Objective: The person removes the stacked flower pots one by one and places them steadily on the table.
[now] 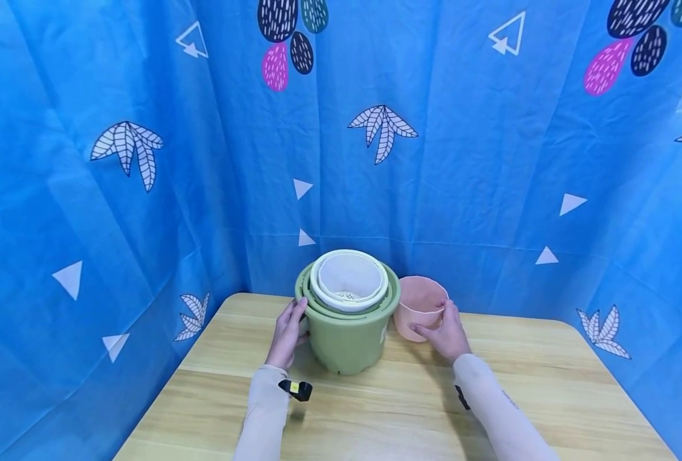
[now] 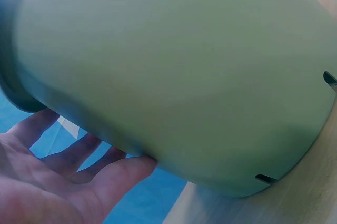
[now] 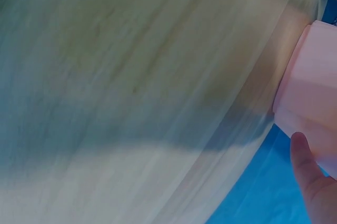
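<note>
A large green flowerpot [image 1: 346,342] stands upright on the table, with smaller pots nested inside it. The innermost is a white flowerpot [image 1: 349,272] with drainage holes in its bottom. My left hand [image 1: 287,333] rests its fingertips against the green pot's left side, below the rim. In the left wrist view those fingers [image 2: 124,179] are spread along the pot's wall. A pink flowerpot [image 1: 418,320] stands just right of the green one. My right hand [image 1: 447,333] holds it from the right, thumb on the front wall and fingers at the rim; part of this hand is outside the right wrist view.
The pots stand near the back of a light wooden table [image 1: 364,416]. A blue patterned curtain [image 1: 462,192] hangs close behind the table and along both sides. On the left wrist is a black strap device [image 1: 297,389].
</note>
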`<state>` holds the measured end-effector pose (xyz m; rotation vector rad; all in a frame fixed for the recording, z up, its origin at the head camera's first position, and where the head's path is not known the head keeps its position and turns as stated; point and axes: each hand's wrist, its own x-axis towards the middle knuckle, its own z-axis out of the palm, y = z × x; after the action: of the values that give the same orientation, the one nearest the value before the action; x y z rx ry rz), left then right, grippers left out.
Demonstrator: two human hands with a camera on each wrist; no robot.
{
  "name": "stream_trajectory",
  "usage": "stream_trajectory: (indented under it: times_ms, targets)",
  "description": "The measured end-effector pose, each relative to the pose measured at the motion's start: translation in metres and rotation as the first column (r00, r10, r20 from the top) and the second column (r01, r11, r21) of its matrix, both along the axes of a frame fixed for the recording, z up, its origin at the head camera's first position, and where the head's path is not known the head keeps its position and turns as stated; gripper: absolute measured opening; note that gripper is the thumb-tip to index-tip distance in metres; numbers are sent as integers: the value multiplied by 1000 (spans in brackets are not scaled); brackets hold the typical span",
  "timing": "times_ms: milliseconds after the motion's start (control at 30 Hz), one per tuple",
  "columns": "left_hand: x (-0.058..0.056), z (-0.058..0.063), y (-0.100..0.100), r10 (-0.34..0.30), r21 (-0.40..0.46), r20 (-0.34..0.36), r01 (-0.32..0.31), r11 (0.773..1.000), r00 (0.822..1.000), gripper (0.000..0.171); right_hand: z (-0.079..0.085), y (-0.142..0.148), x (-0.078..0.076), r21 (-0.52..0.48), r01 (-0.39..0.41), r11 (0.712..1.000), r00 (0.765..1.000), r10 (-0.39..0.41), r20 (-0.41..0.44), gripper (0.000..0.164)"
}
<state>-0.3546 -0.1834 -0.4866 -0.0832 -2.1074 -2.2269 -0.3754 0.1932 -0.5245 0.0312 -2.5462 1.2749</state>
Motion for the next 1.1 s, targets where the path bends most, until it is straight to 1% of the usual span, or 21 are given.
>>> stream_trajectory:
  times_ms: [133,233,333,400,500,567,667,733,800,867,967,1033,1100]
  targets:
    - [0,-1,-1,-2,6,-1,2,1000,1000,70,1,-2,0,3,-9,1000,1000,9,14,94]
    - [1,-2,-2,-6,10,-6,6,1000,1000,70,4,-3,1,21,-39,999,999,38,30,96]
    - [2,-3,-4,-4,23,-6,4,1000,1000,70,8,-2,3,56,-94,994,995,91,42,106]
    - [2,-4,-4,-6,23,-11,7,1000,1000,71,11,-1,5,102,-122,987,992,118,51,115]
    - [3,-4,-4,-11,27,-6,11,1000,1000,71,17,0,10,171,-139,975,990,132,48,128]
    - [3,-4,-3,-15,23,-7,15,1000,1000,71,23,-1,15,220,-133,966,991,131,22,132]
    - [2,-3,-3,-14,21,-6,14,1000,1000,71,41,-4,23,268,-138,954,988,151,-30,137]
    - [1,-1,-3,-16,13,-9,16,1000,1000,72,59,-10,29,274,-157,949,982,178,-56,138]
    - [0,0,-3,-19,9,-8,19,1000,1000,73,78,-17,33,261,-187,947,975,210,-67,135]
    - [0,0,-3,-20,9,-5,20,1000,1000,73,97,-25,36,241,-218,946,967,243,-81,127]
    - [0,0,-3,-20,13,-2,20,1000,1000,73,118,-39,39,231,-257,938,951,288,-113,111]
    - [0,-1,-3,-18,15,-3,18,1000,1000,73,129,-49,41,250,-285,925,938,323,-125,100]
    - [0,-2,-3,-13,21,-5,13,1000,1000,72,135,-59,41,269,-324,907,922,366,-125,92]
